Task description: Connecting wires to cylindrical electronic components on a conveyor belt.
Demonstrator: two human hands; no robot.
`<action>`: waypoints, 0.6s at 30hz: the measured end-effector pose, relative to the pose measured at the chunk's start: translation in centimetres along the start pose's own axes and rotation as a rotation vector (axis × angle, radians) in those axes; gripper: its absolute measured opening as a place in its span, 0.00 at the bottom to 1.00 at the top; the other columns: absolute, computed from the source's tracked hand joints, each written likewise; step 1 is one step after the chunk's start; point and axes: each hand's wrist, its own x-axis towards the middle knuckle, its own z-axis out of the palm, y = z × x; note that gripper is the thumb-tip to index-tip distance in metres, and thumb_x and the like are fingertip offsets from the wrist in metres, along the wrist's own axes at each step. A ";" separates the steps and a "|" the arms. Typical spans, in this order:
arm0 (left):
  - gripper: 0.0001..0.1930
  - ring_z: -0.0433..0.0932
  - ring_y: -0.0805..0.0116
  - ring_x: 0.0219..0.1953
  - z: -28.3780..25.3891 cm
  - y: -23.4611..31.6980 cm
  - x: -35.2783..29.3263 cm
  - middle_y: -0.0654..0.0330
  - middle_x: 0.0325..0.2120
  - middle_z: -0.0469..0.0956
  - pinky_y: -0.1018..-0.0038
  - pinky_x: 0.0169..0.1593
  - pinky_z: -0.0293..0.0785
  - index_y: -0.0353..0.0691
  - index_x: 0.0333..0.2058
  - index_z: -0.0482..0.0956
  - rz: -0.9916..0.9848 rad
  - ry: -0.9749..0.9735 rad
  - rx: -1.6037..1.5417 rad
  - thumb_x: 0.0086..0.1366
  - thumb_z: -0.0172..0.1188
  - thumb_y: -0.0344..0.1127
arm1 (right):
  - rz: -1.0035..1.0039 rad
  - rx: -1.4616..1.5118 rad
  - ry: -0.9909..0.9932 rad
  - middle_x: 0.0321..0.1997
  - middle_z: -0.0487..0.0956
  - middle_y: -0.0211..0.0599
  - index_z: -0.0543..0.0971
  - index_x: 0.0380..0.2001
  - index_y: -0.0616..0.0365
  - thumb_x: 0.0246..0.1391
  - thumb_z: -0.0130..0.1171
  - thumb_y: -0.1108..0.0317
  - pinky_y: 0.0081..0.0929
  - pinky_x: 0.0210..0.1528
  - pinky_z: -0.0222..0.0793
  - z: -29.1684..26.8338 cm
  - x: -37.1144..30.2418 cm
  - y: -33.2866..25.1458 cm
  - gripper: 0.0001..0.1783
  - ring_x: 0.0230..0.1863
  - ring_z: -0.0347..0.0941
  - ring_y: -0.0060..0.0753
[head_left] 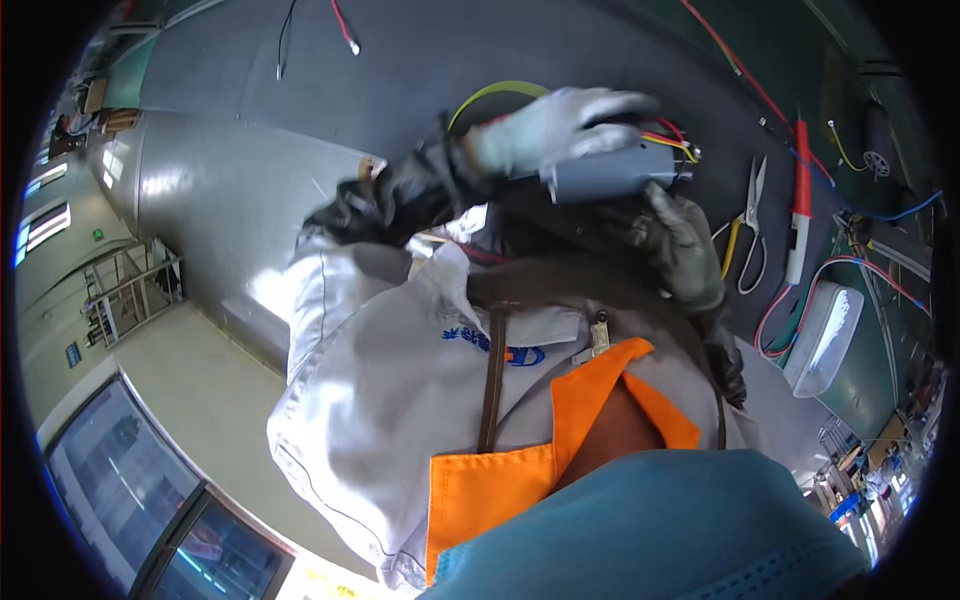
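A grey cylindrical motor [605,180] lies level in front of my chest, with red and yellow wires [680,148] coming out near its right end. My left hand [570,125], in a pale glove and slightly blurred, is laid over its top with the fingers bent round it. From below and to the right, my right hand [680,240] in a darker grey glove presses a digit against the motor's right end; its other fingers are partly hidden. Behind my left wrist curves a yellow-green band [500,88].
Right of my hands lie scissors [752,215], a long red-and-white tool [802,180] and a clear plastic tray [828,335] with red and blue wires beside it. A dark cylinder [876,140] stands farther right. Loose wires [345,30] lie at the worktop's far side.
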 end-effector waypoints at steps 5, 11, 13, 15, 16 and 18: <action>0.42 0.72 0.31 0.58 1.3 4.2 -2.2 0.33 0.57 0.69 0.50 0.60 0.72 0.31 0.67 0.62 -0.302 0.325 0.214 0.59 0.68 0.43 | -0.179 -0.163 0.072 0.41 0.82 0.34 0.79 0.51 0.67 0.67 0.59 0.62 0.27 0.39 0.81 1.6 7.3 -3.7 0.18 0.39 0.79 0.23; 0.29 0.78 0.36 0.46 -0.9 -6.1 12.8 0.40 0.47 0.77 0.53 0.47 0.78 0.37 0.61 0.72 -0.259 0.649 0.487 0.64 0.63 0.43 | -0.325 -0.166 0.240 0.44 0.81 0.30 0.75 0.60 0.68 0.67 0.58 0.68 0.24 0.44 0.77 -0.4 22.4 -9.9 0.22 0.41 0.76 0.20; 0.29 0.82 0.42 0.44 -3.9 -10.4 18.2 0.42 0.46 0.78 0.53 0.46 0.80 0.38 0.57 0.74 -0.417 0.664 0.528 0.64 0.62 0.52 | -0.389 -0.237 0.125 0.46 0.81 0.30 0.74 0.61 0.68 0.67 0.58 0.69 0.23 0.46 0.76 0.7 22.9 -10.6 0.23 0.43 0.76 0.20; 0.30 0.82 0.41 0.45 -5.6 -15.8 22.1 0.42 0.44 0.78 0.52 0.47 0.81 0.41 0.60 0.72 -0.530 0.666 0.630 0.66 0.58 0.55 | -0.428 -0.180 -0.022 0.51 0.80 0.31 0.73 0.63 0.66 0.67 0.57 0.70 0.20 0.51 0.72 1.2 22.3 -10.3 0.23 0.48 0.74 0.19; 0.29 0.82 0.42 0.46 -5.4 -16.0 24.2 0.42 0.45 0.78 0.52 0.47 0.80 0.42 0.59 0.73 -0.525 0.675 0.564 0.66 0.58 0.55 | -0.419 -0.164 -0.021 0.54 0.80 0.32 0.73 0.63 0.66 0.67 0.56 0.71 0.19 0.55 0.70 0.1 19.8 -9.7 0.23 0.50 0.74 0.19; 0.30 0.81 0.43 0.48 -7.4 -18.3 26.7 0.43 0.46 0.78 0.51 0.49 0.79 0.41 0.58 0.73 -0.567 0.679 0.605 0.65 0.58 0.56 | -0.342 -0.264 -0.025 0.57 0.79 0.34 0.74 0.63 0.65 0.68 0.57 0.70 0.22 0.57 0.71 -2.2 15.1 -8.1 0.23 0.53 0.75 0.20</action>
